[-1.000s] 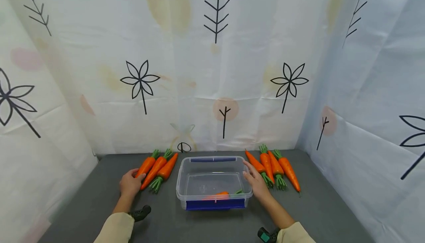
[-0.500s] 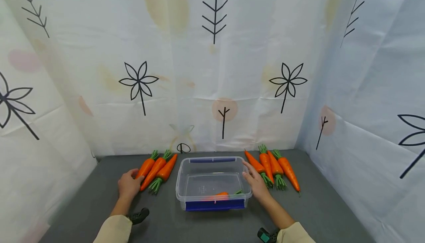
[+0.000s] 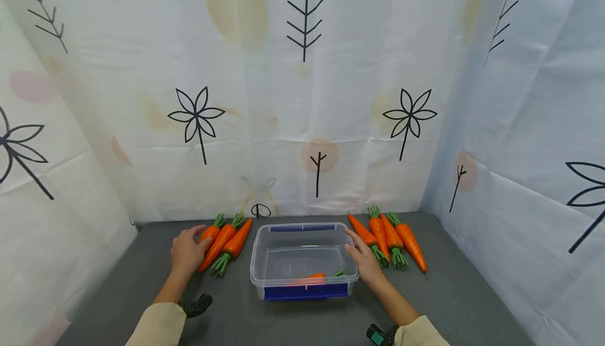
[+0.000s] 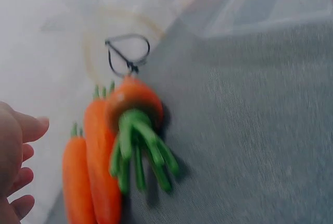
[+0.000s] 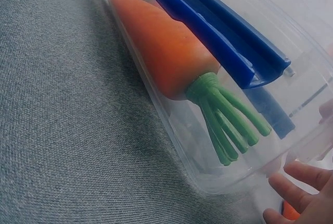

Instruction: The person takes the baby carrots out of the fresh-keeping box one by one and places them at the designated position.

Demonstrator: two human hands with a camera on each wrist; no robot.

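Note:
My left hand [image 3: 186, 251] hovers at the leftmost orange carrot [image 3: 209, 236], its fingers and thumb spread over it. In the left wrist view this hand [image 4: 15, 164] shows apart from the carrots. Two more carrots with green stalks, a middle one [image 3: 221, 245] and a right one [image 3: 238, 240], lie beside it. My right hand [image 3: 366, 262] rests against the right side of a clear plastic box [image 3: 302, 254] with blue clips. In the right wrist view its fairly straight fingers [image 5: 296, 187] touch the box wall. Inside the box lies one carrot [image 5: 161, 47].
Several carrots [image 3: 392, 236] lie in a group to the right of the box. They all lie on a grey table [image 3: 302, 325]. A white patterned curtain [image 3: 264, 73] stands behind and at both sides.
My left hand has shifted forward and slightly right, further over the leftmost carrot. The right hand, the box and the carrots look unmoved.

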